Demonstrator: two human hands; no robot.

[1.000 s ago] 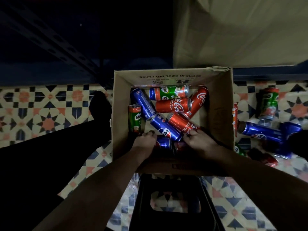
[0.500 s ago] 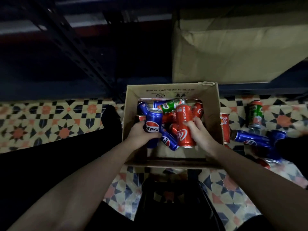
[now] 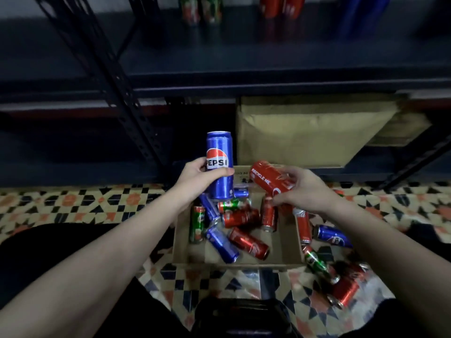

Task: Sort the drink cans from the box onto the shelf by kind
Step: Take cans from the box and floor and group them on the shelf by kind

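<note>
The left hand (image 3: 199,178) holds a tall, thin blue Pepsi can (image 3: 220,164) straight up, with fingers and thumb curled round its smooth, shiny middle. The right hand (image 3: 303,189) holds a red can (image 3: 271,179) tipped on its side, and white letters on it say RECYCLE ME. Its fingers wrap over the can's round body. Both cans are up in the air above the brown cardboard box (image 3: 288,242), which sits open on the floor (image 3: 73,203). The floor has little tiles in a pattern of stars and squares, orange, cream and dark. Inside the box lie more round metal cans in a jumble: blue ones, red ones and green ones, all on their sides. One is a blue can (image 3: 223,245) next to a red can (image 3: 249,243) near the front wall. More cans lie on the floor just right of the box, among them a green can (image 3: 317,263). Behind the box stands a dark metal shelf (image 3: 244,69) with holes along its slanted bars. On its top board, cans stand in blurry groups, green, then red, then blue. A plain tan box (image 3: 312,135) sits on the lower level.
</note>
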